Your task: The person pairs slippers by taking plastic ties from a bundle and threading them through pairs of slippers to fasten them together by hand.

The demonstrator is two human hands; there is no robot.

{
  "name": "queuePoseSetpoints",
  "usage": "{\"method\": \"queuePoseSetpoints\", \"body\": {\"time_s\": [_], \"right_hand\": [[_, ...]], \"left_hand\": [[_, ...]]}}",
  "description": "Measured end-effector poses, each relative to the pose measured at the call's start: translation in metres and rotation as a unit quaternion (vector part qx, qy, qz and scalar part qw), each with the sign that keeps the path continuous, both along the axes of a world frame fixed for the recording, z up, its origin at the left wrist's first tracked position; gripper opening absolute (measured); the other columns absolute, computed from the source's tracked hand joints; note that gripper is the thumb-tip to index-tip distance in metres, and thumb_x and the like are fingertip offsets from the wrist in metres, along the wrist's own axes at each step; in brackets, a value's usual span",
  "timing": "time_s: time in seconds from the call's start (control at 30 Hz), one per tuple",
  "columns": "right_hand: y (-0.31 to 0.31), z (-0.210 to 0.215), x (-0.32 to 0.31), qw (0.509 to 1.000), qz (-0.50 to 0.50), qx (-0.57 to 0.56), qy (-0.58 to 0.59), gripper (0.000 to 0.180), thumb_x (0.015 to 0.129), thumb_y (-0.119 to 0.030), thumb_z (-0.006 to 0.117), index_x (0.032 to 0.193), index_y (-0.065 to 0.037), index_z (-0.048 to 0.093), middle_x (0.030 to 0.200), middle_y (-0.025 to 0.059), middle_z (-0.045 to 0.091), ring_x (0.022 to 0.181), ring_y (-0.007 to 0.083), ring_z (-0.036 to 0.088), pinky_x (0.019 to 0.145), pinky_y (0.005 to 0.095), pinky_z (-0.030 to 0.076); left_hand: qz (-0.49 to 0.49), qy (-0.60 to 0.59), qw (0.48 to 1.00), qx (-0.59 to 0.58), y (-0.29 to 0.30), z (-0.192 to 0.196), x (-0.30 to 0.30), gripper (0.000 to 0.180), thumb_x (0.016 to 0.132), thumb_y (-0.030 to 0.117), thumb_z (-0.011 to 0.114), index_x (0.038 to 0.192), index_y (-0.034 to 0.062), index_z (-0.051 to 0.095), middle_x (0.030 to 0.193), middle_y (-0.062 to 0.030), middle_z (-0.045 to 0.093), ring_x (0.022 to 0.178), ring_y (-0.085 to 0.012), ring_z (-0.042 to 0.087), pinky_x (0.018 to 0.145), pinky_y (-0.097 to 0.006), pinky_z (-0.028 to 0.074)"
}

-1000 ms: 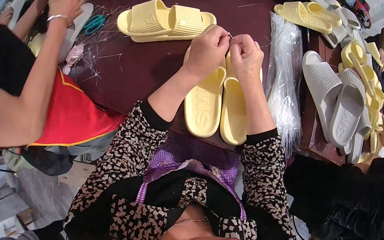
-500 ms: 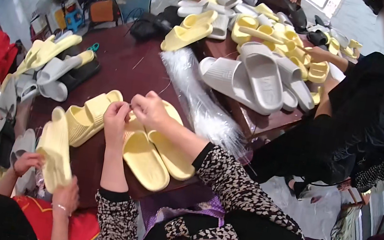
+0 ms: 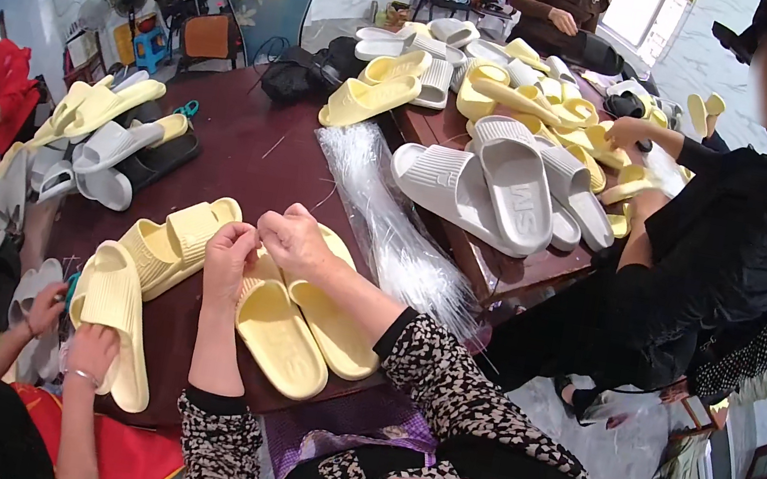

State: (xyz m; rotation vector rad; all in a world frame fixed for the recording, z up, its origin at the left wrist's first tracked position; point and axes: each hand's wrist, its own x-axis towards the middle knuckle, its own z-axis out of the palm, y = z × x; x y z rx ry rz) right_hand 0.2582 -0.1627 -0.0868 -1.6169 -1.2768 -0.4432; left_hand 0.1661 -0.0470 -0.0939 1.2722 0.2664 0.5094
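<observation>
Over a pair of yellow slippers [image 3: 283,343], my left hand [image 3: 230,260] and my right hand [image 3: 297,243] come together, thumbs and fingertips pinched. Whatever is between the fingers is too thin or small to make out. The slippers lie side by side at the table's near edge, toes partly covered by my hands. Left of them sits another yellow pair [image 3: 177,246]. A long bundle of clear plastic strands [image 3: 397,221] stretches across the table to the right of my hands.
Grey slippers [image 3: 514,185] and a yellow heap [image 3: 530,92] cover the right table, where a person in black [image 3: 719,235] works. At left, a co-worker's hand [image 3: 93,351] is at a yellow slipper [image 3: 120,312]. Stacked slippers [image 3: 110,143] stand at the far left.
My hands stay pinched together over the pair. The co-worker on the left has lowered the yellow slipper to the table edge and holds something teal. My view has tilted slightly upward.
</observation>
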Motion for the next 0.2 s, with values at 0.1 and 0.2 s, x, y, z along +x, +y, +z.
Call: {"method": "queuePoseSetpoints", "body": {"time_s": [0.1, 0.2], "right_hand": [[0.002, 0.000, 0.001, 1.000, -0.003, -0.003, -0.003, 0.004, 0.073, -0.011, 0.060, 0.072, -0.010, 0.056, 0.061, 0.0051, 0.057, 0.057, 0.0245, 0.054, 0.068, 0.0354, 0.039], [0.003, 0.012, 0.006, 0.996, -0.048, -0.010, -0.070, 0.009, 0.073, -0.017, 0.064, 0.076, -0.010, 0.058, 0.069, 0.0045, 0.061, 0.071, 0.0220, 0.060, 0.072, 0.0346, 0.038]], "left_hand": [[0.008, -0.019, 1.000, -0.019, 0.001, -0.002, 0.001, 0.002, 0.084, 0.006, 0.059, 0.082, 0.0048, 0.059, 0.067, 0.0018, 0.055, 0.052, -0.0042, 0.045, 0.046, -0.017, 0.035], [0.037, -0.048, 0.997, -0.040, 0.006, -0.001, 0.000, 0.002, 0.084, 0.007, 0.059, 0.083, 0.0047, 0.058, 0.067, 0.0012, 0.055, 0.052, -0.0047, 0.045, 0.046, -0.017, 0.036]]}}
